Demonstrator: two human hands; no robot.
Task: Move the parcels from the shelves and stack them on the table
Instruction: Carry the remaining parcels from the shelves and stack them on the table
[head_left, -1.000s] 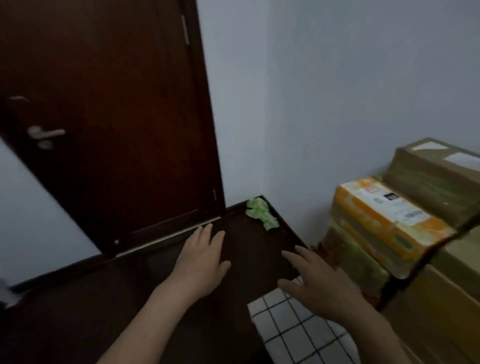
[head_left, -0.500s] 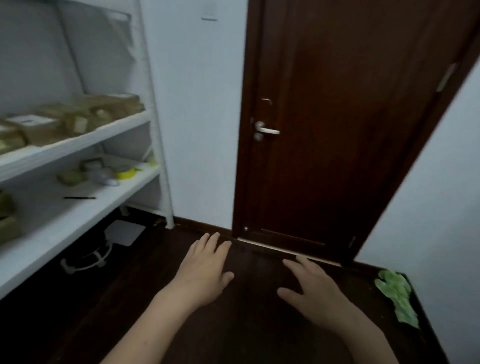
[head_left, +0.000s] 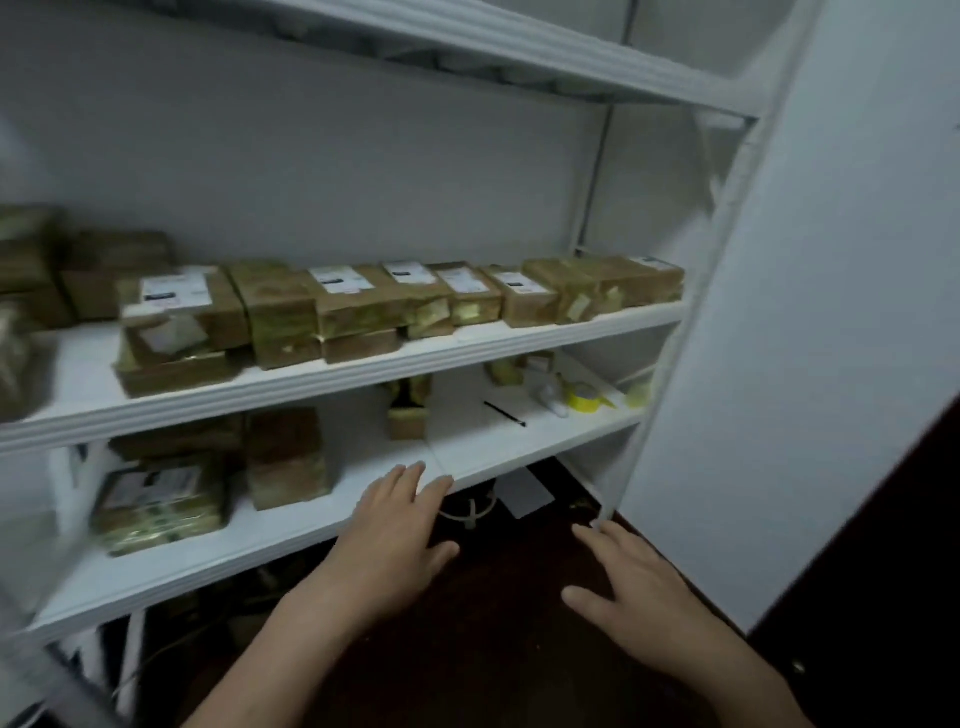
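Observation:
A white shelving unit (head_left: 467, 348) fills the view. Its middle shelf carries a row of several brown taped parcels (head_left: 358, 301) with white labels. On the lower shelf (head_left: 498, 447) lie a labelled parcel (head_left: 161, 499) at the left, a brown parcel (head_left: 285, 457) beside it and a small box (head_left: 408, 410) farther back. My left hand (head_left: 395, 540) is held out flat, empty, its fingertips at the lower shelf's front edge. My right hand (head_left: 628, 587) hovers over the dark floor to the right, fingers spread, holding nothing.
A black pen (head_left: 504, 414), a yellow tape roll (head_left: 582, 400) and small items lie at the lower shelf's right end. Cables (head_left: 467, 512) and a white sheet (head_left: 530, 493) lie on the floor beneath. A white wall (head_left: 831, 312) and a dark door edge (head_left: 883, 571) stand at the right.
The view has swung left from the stacked parcels and door to the shelving unit. Both hands stay empty and held out in front, now near the lower shelf.

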